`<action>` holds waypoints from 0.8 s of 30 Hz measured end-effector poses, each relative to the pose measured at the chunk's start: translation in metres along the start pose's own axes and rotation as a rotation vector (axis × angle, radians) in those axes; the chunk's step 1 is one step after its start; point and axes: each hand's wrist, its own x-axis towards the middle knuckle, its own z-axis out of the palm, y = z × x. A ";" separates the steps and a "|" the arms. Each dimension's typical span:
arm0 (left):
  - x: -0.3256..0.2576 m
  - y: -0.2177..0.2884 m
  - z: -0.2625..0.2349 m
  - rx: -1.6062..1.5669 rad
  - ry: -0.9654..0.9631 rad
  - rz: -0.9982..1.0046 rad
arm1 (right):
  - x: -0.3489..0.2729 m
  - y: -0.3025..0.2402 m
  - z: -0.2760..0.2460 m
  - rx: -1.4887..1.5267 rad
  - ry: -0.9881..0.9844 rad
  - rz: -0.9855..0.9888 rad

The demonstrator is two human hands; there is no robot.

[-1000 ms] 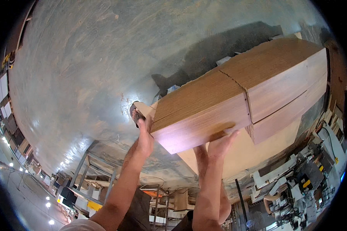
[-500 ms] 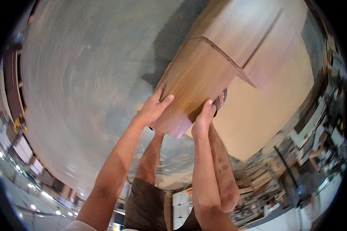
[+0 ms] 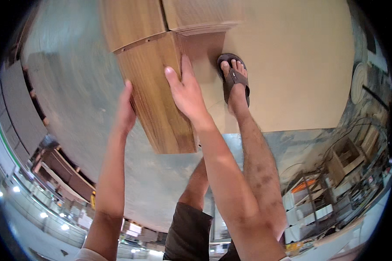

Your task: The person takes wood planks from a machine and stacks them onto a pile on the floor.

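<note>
A stack of brown wood-grain panels [image 3: 152, 100] lies lengthwise in front of me, between my two hands. My left hand [image 3: 127, 108], slightly blurred, presses along its left edge with the fingertips hidden at the side. Over its right edge, my right hand [image 3: 185, 93] has the thumb on the top face and the fingers down the side. At the far end, another wood-grain stack [image 3: 133, 21] meets this one along a narrow seam. A third wood-grain stack [image 3: 204, 15] stands beside that one to the right, across a dark gap.
A broad tan sheet [image 3: 300, 65] lies on the grey floor [image 3: 74, 100] to the right. My sandalled foot [image 3: 235, 78] is on it. Shelves with an open wooden box [image 3: 346, 154] and clutter stand at the lower right. Dark stacked boards [image 3: 21, 104] line the left.
My view has turned, so the stacks now appear farther left and more upright. Both hands have shifted farther up along the sides of the near stack. My right foot now shows fully.
</note>
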 end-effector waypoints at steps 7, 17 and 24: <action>0.033 0.050 0.030 -0.075 -0.042 0.026 | 0.033 -0.017 -0.005 -0.018 -0.015 -0.022; 0.039 0.055 0.016 -0.071 -0.006 0.074 | 0.032 -0.036 -0.028 0.001 -0.026 0.160; 0.059 0.093 0.013 0.048 -0.031 0.218 | 0.074 -0.084 -0.132 0.110 0.497 -0.091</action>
